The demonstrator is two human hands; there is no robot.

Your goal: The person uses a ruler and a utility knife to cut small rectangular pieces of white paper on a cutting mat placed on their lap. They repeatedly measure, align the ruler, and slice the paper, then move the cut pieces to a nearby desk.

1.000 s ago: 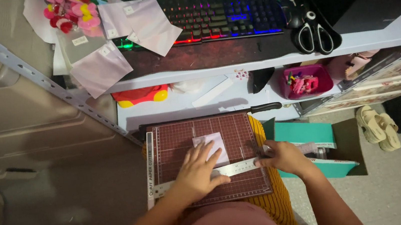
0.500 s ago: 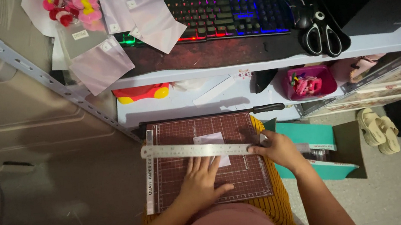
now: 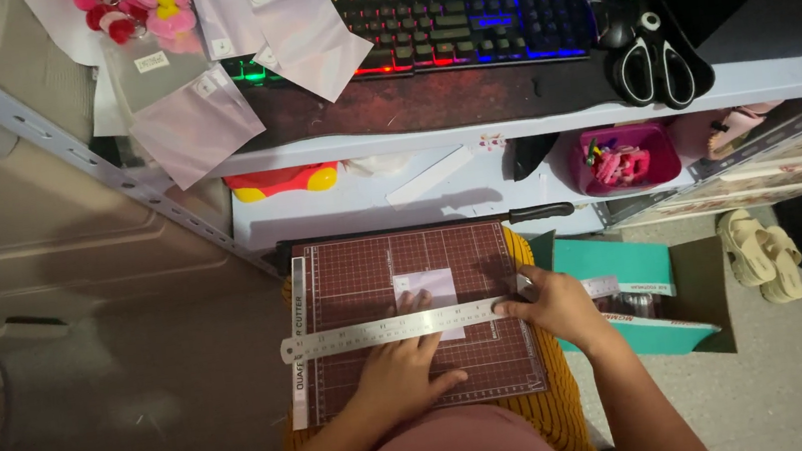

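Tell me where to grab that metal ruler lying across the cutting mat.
Probably best taken at its free left end, coming from the left side. The metal ruler lies flat across the cutting mat, and that end juts past the mat's edge, so fingers could slip under. The left hand covers the middle and the right hand holds the other end.

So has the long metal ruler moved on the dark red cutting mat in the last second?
Yes. The long metal ruler has slid up the dark red cutting mat, away from the person, and now crosses the small pale paper square.
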